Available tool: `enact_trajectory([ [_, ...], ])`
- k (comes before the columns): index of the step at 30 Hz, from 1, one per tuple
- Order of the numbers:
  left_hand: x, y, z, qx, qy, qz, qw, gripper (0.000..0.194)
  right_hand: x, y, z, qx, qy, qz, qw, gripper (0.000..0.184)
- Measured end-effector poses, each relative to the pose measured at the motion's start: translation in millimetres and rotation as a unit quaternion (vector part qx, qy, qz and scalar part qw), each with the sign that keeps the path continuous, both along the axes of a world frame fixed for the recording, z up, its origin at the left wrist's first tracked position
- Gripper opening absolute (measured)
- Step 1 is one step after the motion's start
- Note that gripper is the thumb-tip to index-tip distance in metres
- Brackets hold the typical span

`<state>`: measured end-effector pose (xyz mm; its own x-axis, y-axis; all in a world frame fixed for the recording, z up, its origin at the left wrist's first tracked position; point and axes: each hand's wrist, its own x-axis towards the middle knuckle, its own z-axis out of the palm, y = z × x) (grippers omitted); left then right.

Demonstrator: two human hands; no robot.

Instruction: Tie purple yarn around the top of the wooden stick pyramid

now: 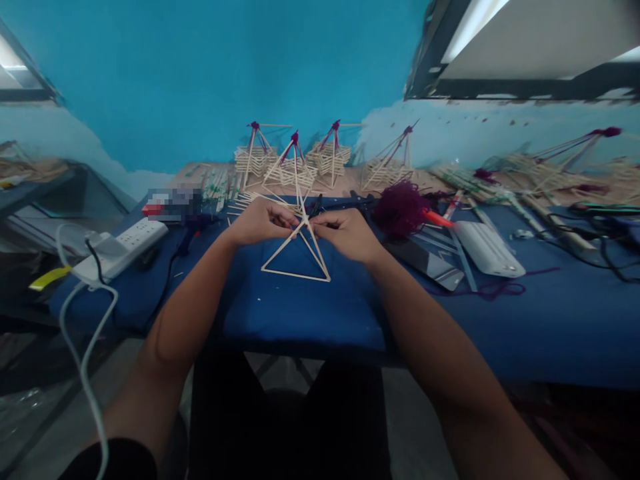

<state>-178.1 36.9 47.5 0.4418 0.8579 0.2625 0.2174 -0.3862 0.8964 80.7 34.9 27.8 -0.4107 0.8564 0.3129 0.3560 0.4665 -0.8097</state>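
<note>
A small pyramid frame of thin wooden sticks (296, 261) stands on the blue table cover (310, 313) in front of me. My left hand (261, 222) and my right hand (345, 233) are both closed in a pinch at the frame's top, where the sticks meet. The fingers of both hands press on the stick ends from either side. A ball of purple yarn (400, 208) lies just right of my right hand.
Several finished stick models with purple tops (295, 163) stand at the back of the table. A white power strip (125, 247) with its cable lies at left. A white box (487, 248), a dark flat sheet (430, 263) and loose sticks lie at right.
</note>
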Motion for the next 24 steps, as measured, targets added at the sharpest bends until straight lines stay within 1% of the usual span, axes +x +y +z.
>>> enact_trajectory([
  [5,2,-1,2.6,0.009,0.056,0.035,0.998,0.012,-1,2,-2.5,-0.005,0.015,0.001,1.000,0.026],
  [9,2,-2,5.6,0.009,0.035,0.032,0.999,0.010,-1,0,-0.2,-0.012,0.016,0.004,1.000,0.026],
  [12,1,-1,7.8,-0.003,-0.018,0.041,0.999,0.011,0,-2,4.0,-0.013,0.030,0.006,0.999,0.030],
  [15,1,0,9.6,-0.002,-0.095,0.055,0.994,0.011,1,-5,7.6,0.005,0.043,-0.009,0.999,0.037],
  [20,6,-2,13.9,0.026,-0.233,0.099,0.967,0.014,0,-8,10.9,0.034,0.093,-0.037,0.994,0.038],
  [24,14,-2,17.2,0.058,-0.277,0.122,0.951,0.024,-4,-11,17.6,0.060,0.156,-0.032,0.985,0.033],
])
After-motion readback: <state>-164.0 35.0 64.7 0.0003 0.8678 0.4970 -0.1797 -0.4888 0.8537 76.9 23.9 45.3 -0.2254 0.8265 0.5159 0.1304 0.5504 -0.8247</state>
